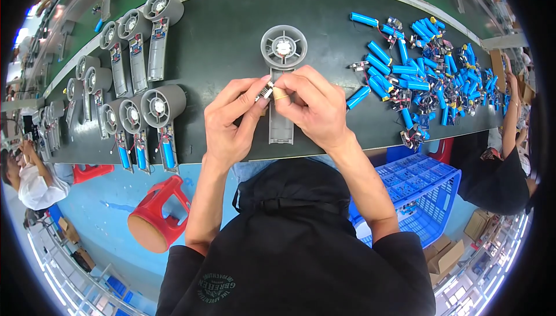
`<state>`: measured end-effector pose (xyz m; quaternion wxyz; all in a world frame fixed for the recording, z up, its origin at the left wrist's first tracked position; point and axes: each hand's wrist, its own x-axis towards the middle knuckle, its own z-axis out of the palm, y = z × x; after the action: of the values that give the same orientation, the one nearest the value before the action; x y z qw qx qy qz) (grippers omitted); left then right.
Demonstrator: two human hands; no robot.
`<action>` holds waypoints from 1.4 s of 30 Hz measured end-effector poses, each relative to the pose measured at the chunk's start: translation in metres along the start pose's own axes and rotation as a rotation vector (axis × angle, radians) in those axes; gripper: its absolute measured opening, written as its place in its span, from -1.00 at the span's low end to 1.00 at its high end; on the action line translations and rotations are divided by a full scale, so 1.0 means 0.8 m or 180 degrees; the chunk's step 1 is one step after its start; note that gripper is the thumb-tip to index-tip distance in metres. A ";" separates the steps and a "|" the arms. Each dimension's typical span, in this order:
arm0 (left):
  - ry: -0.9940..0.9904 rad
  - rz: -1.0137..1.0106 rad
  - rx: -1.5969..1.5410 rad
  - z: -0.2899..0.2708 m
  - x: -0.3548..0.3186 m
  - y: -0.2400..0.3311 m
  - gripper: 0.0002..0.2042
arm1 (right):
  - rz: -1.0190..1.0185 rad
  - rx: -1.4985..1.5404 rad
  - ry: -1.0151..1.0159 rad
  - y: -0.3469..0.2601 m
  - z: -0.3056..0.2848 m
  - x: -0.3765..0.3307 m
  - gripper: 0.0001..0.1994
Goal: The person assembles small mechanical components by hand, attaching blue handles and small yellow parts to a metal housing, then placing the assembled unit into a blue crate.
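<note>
A grey fan housing (284, 31) lies in front of me on the table, its round head at the far end and its open handle shell (281, 129) toward the near edge. Over the handle, my left hand (231, 116) pinches a small circuit board (265, 92) between thumb and fingertips. My right hand (315, 107), a pale finger cot on one finger, is closed right beside the board's end. What its fingertips grip, if anything, is hidden. The hands cover the upper part of the handle.
Several grey fan housings (165, 107) stand at the left, some with blue batteries. A heap of blue batteries wired to boards (414, 79) lies right. Beyond the table edge are a red stool (157, 215), a blue crate (425, 183) and people on both sides.
</note>
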<state>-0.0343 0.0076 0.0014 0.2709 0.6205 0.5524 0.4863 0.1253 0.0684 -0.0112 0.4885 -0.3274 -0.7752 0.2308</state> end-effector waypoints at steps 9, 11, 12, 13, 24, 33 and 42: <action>-0.0135 0.0041 -0.0089 -0.004 0.001 -0.002 -0.68 | -0.0227 -0.0072 -0.0057 0.002 -0.004 0.003 -0.81; -0.0138 0.0037 -0.0101 -0.004 0.001 -0.003 -0.68 | -0.0271 -0.0106 -0.0043 0.003 -0.004 0.003 -0.82; -0.0141 0.0027 -0.0112 -0.004 0.001 -0.003 -0.68 | -0.0280 -0.0111 -0.0038 0.003 -0.005 0.003 -0.82; -0.0139 0.0038 -0.0113 -0.004 0.001 -0.002 -0.68 | -0.0289 -0.0107 -0.0069 0.004 -0.005 0.003 -0.82; -0.0006 0.0313 -0.0105 0.002 -0.001 -0.008 -0.68 | -0.0274 -0.0113 -0.0146 0.002 -0.008 -0.002 -0.82; -0.0230 0.0117 -0.0149 -0.005 -0.001 -0.008 -0.68 | -0.0471 -0.0072 -0.0099 0.006 -0.008 -0.001 -0.79; 0.0038 0.0142 -0.0183 0.003 0.003 -0.004 -0.68 | 0.1606 -0.0271 -0.0139 -0.041 -0.022 -0.029 -0.59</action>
<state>-0.0338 0.0109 -0.0019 0.2744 0.6217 0.5258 0.5116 0.1394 0.0298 0.0045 0.3843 -0.5257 -0.6883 0.3196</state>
